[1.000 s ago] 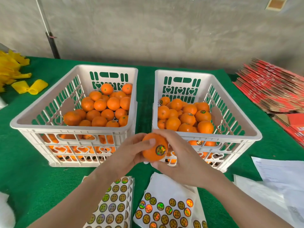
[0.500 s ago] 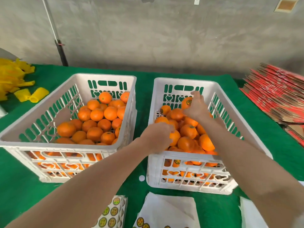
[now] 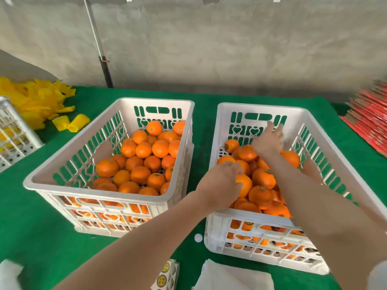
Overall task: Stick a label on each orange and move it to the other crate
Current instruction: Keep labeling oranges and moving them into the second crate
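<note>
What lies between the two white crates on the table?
Head view: only a strip of bare green cloth between the left crate and the right crate; the left forearm passes above its near end.

Two white slatted plastic crates point(image 3: 157, 100) point(image 3: 259, 106). Two hands point(image 3: 222, 185) point(image 3: 269, 141). Round oranges point(image 3: 160, 148): dozens, exact count unclear. Two rolled yellow foam-net sleeves point(image 3: 61, 123) point(image 3: 80, 122). One sticker sheet point(image 3: 165, 273).

I read no legible text, number or brand. Round labels point(image 3: 162, 280) on the sticker sheet point(image 3: 170, 268) at the table's point(image 3: 41, 237) near edge, and on oranges point(image 3: 231, 145) in the right crate point(image 3: 259, 107), show blurred patterns only.
</note>
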A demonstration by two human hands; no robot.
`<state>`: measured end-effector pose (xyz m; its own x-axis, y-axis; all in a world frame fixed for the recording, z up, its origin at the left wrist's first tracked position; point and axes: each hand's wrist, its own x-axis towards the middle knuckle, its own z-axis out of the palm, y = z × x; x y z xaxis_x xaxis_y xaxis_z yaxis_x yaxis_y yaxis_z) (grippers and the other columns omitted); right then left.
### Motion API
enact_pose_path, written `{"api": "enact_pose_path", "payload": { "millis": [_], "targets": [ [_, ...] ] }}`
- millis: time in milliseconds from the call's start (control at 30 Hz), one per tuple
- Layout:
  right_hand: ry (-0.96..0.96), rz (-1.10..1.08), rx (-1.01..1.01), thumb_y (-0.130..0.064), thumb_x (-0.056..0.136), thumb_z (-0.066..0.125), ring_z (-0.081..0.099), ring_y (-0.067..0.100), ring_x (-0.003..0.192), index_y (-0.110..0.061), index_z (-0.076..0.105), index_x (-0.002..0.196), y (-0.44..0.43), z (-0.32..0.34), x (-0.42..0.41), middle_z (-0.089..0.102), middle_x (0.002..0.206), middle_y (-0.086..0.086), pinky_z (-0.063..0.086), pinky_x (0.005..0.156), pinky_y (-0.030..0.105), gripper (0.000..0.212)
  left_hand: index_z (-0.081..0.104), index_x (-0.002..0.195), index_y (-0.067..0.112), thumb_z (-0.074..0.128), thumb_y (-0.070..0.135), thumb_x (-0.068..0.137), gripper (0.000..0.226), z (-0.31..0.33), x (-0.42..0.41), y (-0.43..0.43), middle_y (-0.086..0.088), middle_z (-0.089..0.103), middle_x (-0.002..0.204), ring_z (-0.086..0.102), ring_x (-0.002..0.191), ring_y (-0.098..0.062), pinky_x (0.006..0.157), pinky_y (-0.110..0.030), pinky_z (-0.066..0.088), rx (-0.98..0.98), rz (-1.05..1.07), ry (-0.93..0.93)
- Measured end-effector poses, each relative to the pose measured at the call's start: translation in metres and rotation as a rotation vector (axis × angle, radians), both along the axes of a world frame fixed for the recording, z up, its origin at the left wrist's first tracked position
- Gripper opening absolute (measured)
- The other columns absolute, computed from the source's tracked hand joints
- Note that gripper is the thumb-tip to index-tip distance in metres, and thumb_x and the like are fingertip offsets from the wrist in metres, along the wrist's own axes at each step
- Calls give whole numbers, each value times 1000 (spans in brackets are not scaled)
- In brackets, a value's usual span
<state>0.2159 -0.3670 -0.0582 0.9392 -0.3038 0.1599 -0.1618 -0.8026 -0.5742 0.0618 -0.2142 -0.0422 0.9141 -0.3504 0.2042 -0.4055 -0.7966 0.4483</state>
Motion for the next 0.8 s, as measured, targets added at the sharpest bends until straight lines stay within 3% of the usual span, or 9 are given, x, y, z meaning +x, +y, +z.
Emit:
{"api": "enact_pose_path", "payload": {
  "millis": [133, 200, 300, 400, 467, 533, 633, 733, 800],
  "targets": [
    [-526, 395, 57, -4, 90, 54, 26, 30, 139, -3, 43, 132, 67, 49, -39, 32, 148, 19, 22, 114, 36, 44, 56, 104, 8, 49, -3, 86, 22, 11, -12, 23, -1, 52, 101, 50, 89, -15, 72, -11, 35, -286, 183, -213],
    [-573, 571, 69, -6, 90, 53, 42, 26, 127, -5, 53, 120, 106, 54, -66, 49, 133, 15, 31, 107, 34, 30, 54, 95, 11, 48, -8, 83, 24, 28, 3, 60, 4, 50, 92, 46, 79, -9, 64, -7, 34, -429, 337, -200],
    [-414, 823, -30, -14, 91, 48, 49, 25, 109, -7, 55, 111, 165, 40, -93, 55, 115, 12, 41, 94, 38, 22, 55, 105, 9, 45, -10, 85, 29, 44, 42, 135, -1, 54, 97, 51, 85, -16, 55, -16, 34, -456, 544, -59],
    [-163, 842, -331, -17, 95, 46, 38, 32, 123, -6, 43, 130, 205, 16, -92, 42, 134, 16, 31, 100, 41, 37, 50, 121, 1, 45, -10, 85, 39, 29, 75, 198, -15, 57, 114, 56, 96, -31, 66, -34, 47, -316, 639, 98],
    [-77, 770, -472, -20, 96, 44, 36, 32, 125, -8, 38, 135, 214, 9, -85, 39, 138, 16, 29, 103, 40, 41, 50, 113, 2, 49, -7, 83, 31, 7, 97, 225, -21, 57, 114, 58, 99, -37, 73, -41, 50, -177, 621, 192],
    [-27, 740, -577, -19, 94, 46, 34, 32, 129, -9, 37, 135, 216, 4, -81, 37, 140, 16, 27, 107, 39, 43, 50, 104, 6, 57, 5, 83, 22, -13, 120, 240, -25, 56, 118, 58, 104, -39, 81, -45, 51, 93, 540, 259],
    [15, 747, -713, -16, 91, 48, 29, 35, 131, -11, 33, 139, 217, 0, -79, 34, 141, 19, 22, 112, 42, 51, 40, 132, 4, 62, 42, 87, 63, -48, 158, 243, -20, 37, 142, 38, 129, -40, 101, -54, 39, 466, 378, 317],
    [-24, 748, -730, -16, 88, 52, 32, 32, 126, -12, 33, 139, 215, -1, -79, 37, 134, 17, 22, 109, 40, 55, 13, 150, 13, 51, 63, 86, 90, -72, 189, 239, -15, 19, 155, 20, 140, -39, 106, -60, 30, 633, 257, 359],
    [-58, 751, -703, -16, 86, 54, 34, 31, 122, -12, 35, 137, 214, -1, -79, 39, 130, 14, 23, 108, 38, 54, 5, 151, 18, 47, 69, 83, 95, -82, 202, 239, -16, 22, 154, 21, 140, -41, 106, -59, 31, 647, 228, 387]
  ]
}}
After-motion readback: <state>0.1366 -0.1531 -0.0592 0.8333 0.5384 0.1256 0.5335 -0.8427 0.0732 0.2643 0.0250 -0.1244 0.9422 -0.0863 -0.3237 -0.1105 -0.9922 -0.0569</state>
